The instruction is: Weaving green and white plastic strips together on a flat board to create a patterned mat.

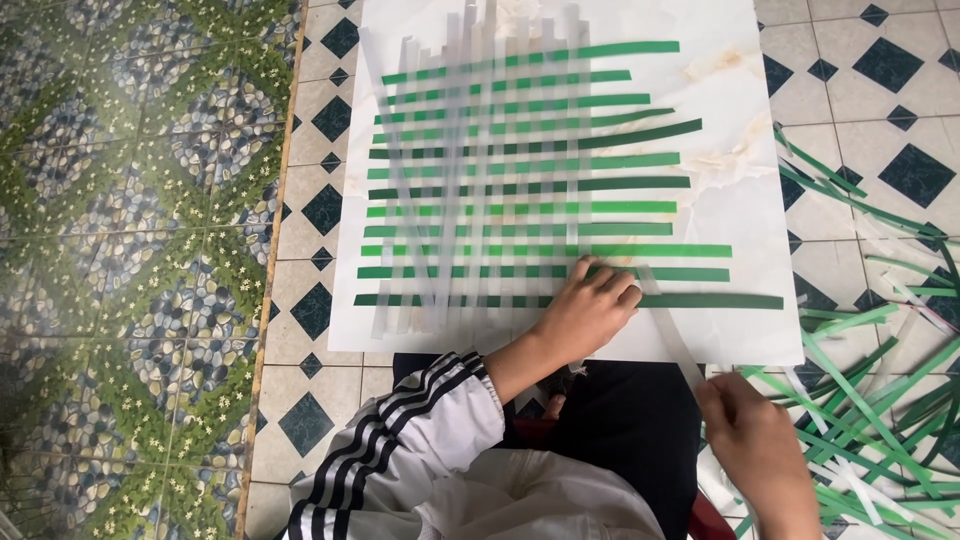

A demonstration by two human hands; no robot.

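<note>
My two hands working a pale strip into a green-and-white weave.

My left hand (590,305) presses curled fingers on the near right corner of the woven mat (520,180), pinning the green strips. My right hand (755,450) is closed around the near end of a translucent white strip (668,330) that runs up to the weave. It looks light, floppy and easily creased, so it is best held by its end. The white board (745,330) has bare margin at right; loose strips (870,400) crowd the floor beyond.

Green and translucent white strips (520,180) woven in checks on a white marbled board (740,110); cream floor tiles (860,120) with dark diamonds; black-striped white sleeve (420,420); loose green strips (880,400).
</note>
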